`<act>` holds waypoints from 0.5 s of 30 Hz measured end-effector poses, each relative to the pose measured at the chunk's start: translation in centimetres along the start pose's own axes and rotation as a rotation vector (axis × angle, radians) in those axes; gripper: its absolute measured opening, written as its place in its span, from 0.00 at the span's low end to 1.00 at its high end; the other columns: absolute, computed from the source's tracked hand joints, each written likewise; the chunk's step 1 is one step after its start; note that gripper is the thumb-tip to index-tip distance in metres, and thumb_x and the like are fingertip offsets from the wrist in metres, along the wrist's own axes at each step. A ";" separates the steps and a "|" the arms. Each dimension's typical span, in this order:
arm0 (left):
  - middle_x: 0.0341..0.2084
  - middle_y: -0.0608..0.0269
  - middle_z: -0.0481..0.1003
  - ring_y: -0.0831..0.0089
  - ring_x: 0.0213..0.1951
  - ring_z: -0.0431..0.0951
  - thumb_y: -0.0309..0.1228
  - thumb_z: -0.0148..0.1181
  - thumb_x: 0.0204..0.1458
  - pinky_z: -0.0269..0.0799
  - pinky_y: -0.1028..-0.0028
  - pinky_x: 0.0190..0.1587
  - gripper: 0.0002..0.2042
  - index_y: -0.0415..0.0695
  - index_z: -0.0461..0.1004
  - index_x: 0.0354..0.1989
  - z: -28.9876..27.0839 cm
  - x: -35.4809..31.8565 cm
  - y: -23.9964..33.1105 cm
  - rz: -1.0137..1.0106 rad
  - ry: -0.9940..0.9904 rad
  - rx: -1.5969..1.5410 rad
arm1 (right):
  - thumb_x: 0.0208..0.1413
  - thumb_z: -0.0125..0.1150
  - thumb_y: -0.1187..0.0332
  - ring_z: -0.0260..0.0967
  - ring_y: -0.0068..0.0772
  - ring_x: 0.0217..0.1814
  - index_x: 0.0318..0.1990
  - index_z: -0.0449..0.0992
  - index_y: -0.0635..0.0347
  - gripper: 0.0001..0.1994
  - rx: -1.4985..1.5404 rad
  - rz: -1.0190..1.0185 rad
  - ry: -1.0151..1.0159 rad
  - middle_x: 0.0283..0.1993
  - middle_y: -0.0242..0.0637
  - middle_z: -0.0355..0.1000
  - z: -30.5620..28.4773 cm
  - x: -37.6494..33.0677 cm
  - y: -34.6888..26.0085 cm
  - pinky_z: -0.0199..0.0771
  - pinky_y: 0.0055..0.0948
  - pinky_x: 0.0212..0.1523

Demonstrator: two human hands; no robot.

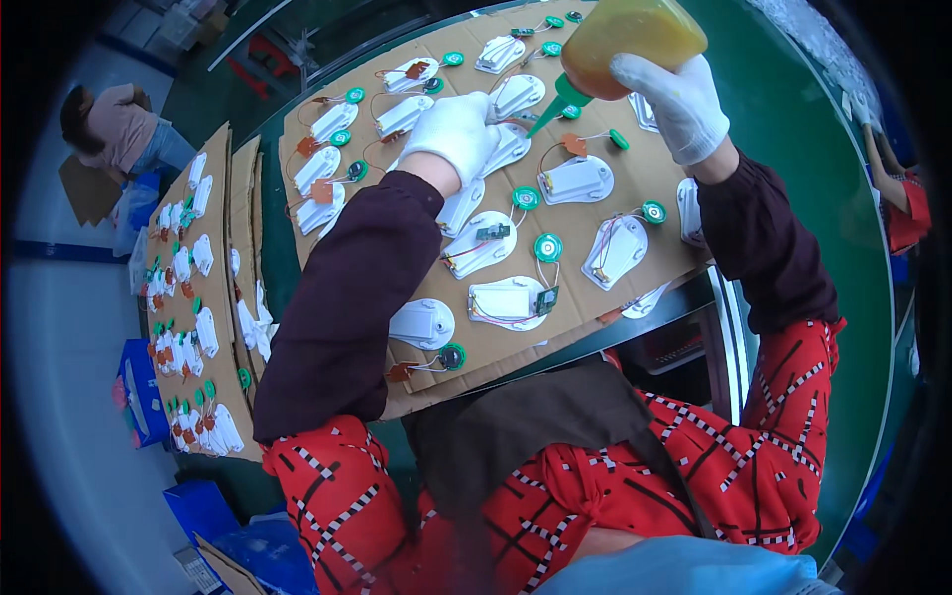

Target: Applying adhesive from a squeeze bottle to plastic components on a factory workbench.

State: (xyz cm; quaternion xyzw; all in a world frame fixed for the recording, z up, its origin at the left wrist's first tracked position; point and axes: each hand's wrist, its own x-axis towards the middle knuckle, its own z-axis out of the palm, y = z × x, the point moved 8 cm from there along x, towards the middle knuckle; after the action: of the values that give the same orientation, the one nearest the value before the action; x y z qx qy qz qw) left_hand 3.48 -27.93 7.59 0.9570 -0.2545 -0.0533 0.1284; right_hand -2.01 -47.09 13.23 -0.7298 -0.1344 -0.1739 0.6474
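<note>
My right hand (682, 102), in a white glove, grips a yellow squeeze bottle (631, 38) tipped down, its green nozzle (555, 105) pointing at a white plastic shell (508, 147) on the cardboard sheet (570, 307). My left hand (454, 131), also gloved, presses down on that same white shell beside the nozzle. Around them lie several white shells with wires, small circuit boards and green round discs, such as one shell (575, 180) just right of the nozzle and another (508, 301) near the front edge.
The cardboard sheet rests on a green conveyor belt (793, 159). More cardboard sheets (198, 297) with the same parts stand to the left. Blue boxes (139, 392) sit on the floor. One person (114, 129) crouches at far left, another person's sleeve (904, 203) shows at right.
</note>
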 end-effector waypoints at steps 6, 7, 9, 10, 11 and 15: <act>0.31 0.48 0.75 0.55 0.37 0.75 0.34 0.53 0.46 0.69 0.64 0.42 0.12 0.40 0.72 0.36 0.3 0.5 -0.4 0.021 0.054 -0.301 | 0.46 0.66 0.65 0.67 0.25 0.44 0.47 0.69 0.62 0.21 -0.001 0.066 0.047 0.44 0.33 0.70 -0.8 -0.6 -0.7 0.66 0.24 0.46; 0.31 0.48 0.75 0.55 0.37 0.75 0.34 0.53 0.46 0.69 0.64 0.42 0.12 0.40 0.72 0.36 0.7 0.5 -0.6 0.023 0.045 -0.298 | 0.44 0.66 0.68 0.67 0.25 0.44 0.47 0.68 0.63 0.22 0.067 0.070 0.031 0.43 0.34 0.70 0.5 -0.6 -2.3 0.68 0.24 0.44; 0.30 0.50 0.75 0.59 0.35 0.76 0.35 0.54 0.46 0.70 0.68 0.41 0.13 0.40 0.72 0.37 1.2 0.7 -1.4 -0.030 0.054 -0.487 | 0.42 0.67 0.71 0.67 0.24 0.43 0.48 0.67 0.65 0.23 0.138 0.076 0.028 0.42 0.35 0.70 1.5 -0.6 -2.8 0.69 0.24 0.43; 0.30 0.50 0.75 0.59 0.35 0.76 0.35 0.54 0.46 0.70 0.68 0.41 0.13 0.40 0.72 0.37 1.4 0.8 -1.5 -0.025 0.045 -0.480 | 0.41 0.67 0.72 0.67 0.24 0.43 0.48 0.67 0.64 0.24 0.107 0.074 0.001 0.42 0.35 0.70 1.7 -0.4 -2.4 0.69 0.24 0.43; 0.30 0.54 0.75 0.67 0.33 0.77 0.32 0.53 0.48 0.71 0.73 0.37 0.12 0.37 0.71 0.37 1.6 0.8 -1.9 -0.069 0.038 -0.532 | 0.40 0.68 0.72 0.68 0.24 0.43 0.49 0.66 0.64 0.25 0.077 0.071 -0.028 0.42 0.35 0.70 2.0 -0.4 -2.2 0.70 0.24 0.43; 0.34 0.56 0.73 0.71 0.34 0.77 0.28 0.51 0.51 0.74 0.76 0.37 0.11 0.34 0.67 0.40 2.3 0.6 -2.5 -0.155 -0.029 -0.701 | 0.39 0.69 0.71 0.68 0.24 0.44 0.49 0.68 0.62 0.26 0.310 0.024 -0.035 0.43 0.35 0.71 3.7 -0.2 -2.4 0.69 0.24 0.44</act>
State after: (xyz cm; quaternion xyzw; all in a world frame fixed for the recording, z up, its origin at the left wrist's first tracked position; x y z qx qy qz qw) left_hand 4.76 -26.67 4.69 0.8704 -0.1492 -0.1604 0.4411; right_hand -2.89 -43.06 14.96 -0.6258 -0.1623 -0.1304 0.7517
